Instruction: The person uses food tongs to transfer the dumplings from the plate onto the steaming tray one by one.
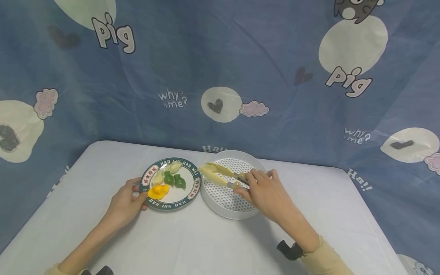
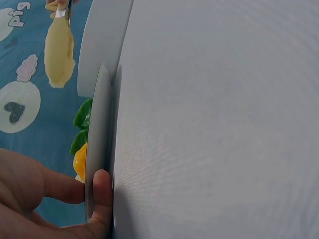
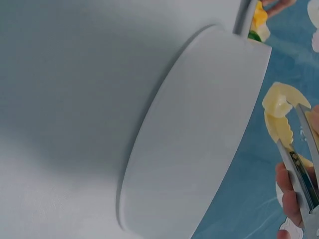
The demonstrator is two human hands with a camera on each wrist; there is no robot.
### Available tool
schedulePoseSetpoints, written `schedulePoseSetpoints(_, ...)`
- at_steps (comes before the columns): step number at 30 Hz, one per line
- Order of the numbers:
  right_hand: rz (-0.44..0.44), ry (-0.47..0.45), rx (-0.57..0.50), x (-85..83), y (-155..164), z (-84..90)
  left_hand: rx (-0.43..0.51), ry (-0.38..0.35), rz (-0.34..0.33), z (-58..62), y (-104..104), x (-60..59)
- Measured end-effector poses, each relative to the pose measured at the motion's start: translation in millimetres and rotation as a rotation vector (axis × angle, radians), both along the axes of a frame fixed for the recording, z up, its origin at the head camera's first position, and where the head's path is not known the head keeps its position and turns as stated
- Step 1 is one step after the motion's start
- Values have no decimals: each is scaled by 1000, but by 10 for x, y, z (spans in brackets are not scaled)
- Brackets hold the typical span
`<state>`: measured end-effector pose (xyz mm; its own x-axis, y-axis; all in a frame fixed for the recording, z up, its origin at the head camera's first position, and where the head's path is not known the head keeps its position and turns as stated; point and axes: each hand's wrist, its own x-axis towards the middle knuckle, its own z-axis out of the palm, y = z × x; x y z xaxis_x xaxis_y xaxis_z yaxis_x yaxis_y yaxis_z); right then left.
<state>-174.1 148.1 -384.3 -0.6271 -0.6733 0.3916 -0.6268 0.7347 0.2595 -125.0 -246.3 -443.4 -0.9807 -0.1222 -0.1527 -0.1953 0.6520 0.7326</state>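
My left hand [image 1: 125, 202] grips the left rim of a round plate [image 1: 166, 206], white with a dark green lettered border. In the left wrist view, thumb and fingers [image 2: 102, 186] pinch the plate's edge from both sides. On it lie a yellow dumpling [image 1: 158, 191], two green dumplings [image 1: 179, 181] and pale dumplings [image 1: 173, 167]. My right hand [image 1: 266, 193] holds tongs [image 1: 220, 179] with pale yellow ends above a white perforated steamer tray [image 1: 227, 198]. The tong tips point left, towards the plate. Whether a pale dumpling sits between them I cannot tell.
The plate stands close against the left side of the steamer tray. Both rest on a white-covered table [image 1: 165, 240]. Behind the table's far edge hangs a blue printed cloth [image 1: 172, 126].
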Motion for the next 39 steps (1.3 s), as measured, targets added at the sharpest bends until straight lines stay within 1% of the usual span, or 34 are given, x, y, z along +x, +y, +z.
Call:
schedulePoseSetpoints(10, -28, -12, -20, -19, 82, 3, 1, 8, 2, -20, -3, 14)
schedulePoseSetpoints(17, -27, -6, -14, -20, 90, 9, 14, 0, -1, -21, -21, 1)
schedulePoseSetpoints(21, -28, -9, -14, -22, 91, 11, 7, -6, 2, -23, -25, -5)
schedulePoseSetpoints(24, -37, -23, -17, -20, 95, 13, 3, -6, 4, -27, -26, -5)
schedulePoseSetpoints(31, -84, -92, -22, -14, 98, 41, 4, 5, 6, -22, -16, 13)
schedulePoseSetpoints(39, -67, -104, -19, 5, 31, 40, 12, 2, 4, -31, -5, 9)
